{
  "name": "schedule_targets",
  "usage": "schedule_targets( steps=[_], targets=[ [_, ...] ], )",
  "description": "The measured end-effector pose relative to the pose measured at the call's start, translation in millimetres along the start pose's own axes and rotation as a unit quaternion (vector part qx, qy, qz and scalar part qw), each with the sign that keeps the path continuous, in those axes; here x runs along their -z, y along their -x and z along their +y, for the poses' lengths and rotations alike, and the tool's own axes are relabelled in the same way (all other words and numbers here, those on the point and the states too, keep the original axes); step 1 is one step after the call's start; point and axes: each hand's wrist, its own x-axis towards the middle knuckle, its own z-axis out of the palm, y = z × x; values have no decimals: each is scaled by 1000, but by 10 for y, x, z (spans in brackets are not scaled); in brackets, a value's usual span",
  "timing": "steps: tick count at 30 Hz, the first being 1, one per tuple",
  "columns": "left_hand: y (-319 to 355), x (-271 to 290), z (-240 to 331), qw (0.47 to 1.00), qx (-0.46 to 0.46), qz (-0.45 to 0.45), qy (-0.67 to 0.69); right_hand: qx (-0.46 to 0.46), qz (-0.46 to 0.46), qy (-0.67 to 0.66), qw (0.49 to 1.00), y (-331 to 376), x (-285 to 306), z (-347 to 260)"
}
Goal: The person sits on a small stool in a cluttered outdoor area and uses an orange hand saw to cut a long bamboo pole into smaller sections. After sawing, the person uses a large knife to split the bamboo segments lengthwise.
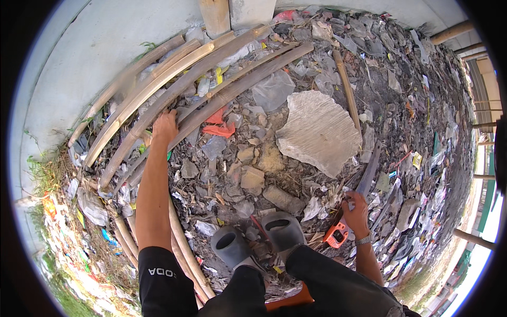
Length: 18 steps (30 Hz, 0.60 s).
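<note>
My left hand (pixel 165 127) reaches out to the left and closes on a bamboo pole (pixel 198 115), one of several long poles lying side by side. Down at the right, my right hand (pixel 356 214) is closed round a handsaw. The grey saw blade (pixel 368 174) points away from me. Its orange handle end (pixel 336 235) shows below the fingers, close to my right shoe. A strip of orange-red plastic (pixel 219 127) lies beside the poles near my left hand.
A large flat stone slab (pixel 319 132) lies ahead of my grey shoes (pixel 232 245), with broken bricks (pixel 252 178) nearer. Another pole (pixel 347 90) lies past the slab. Plastic litter and rubble cover the ground. A pale wall (pixel 68 68) runs along the far left.
</note>
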Motion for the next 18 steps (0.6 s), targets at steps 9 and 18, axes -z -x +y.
schedule_targets(
  steps=[9, 18],
  targets=[
    [590, 1343, -70, 949, -76, 253, 173, -111, 74, 34, 990, 467, -191, 801],
    [1684, 2853, 313, 826, -96, 301, 467, -345, 218, 199, 891, 1421, -152, 1906]
  ],
)
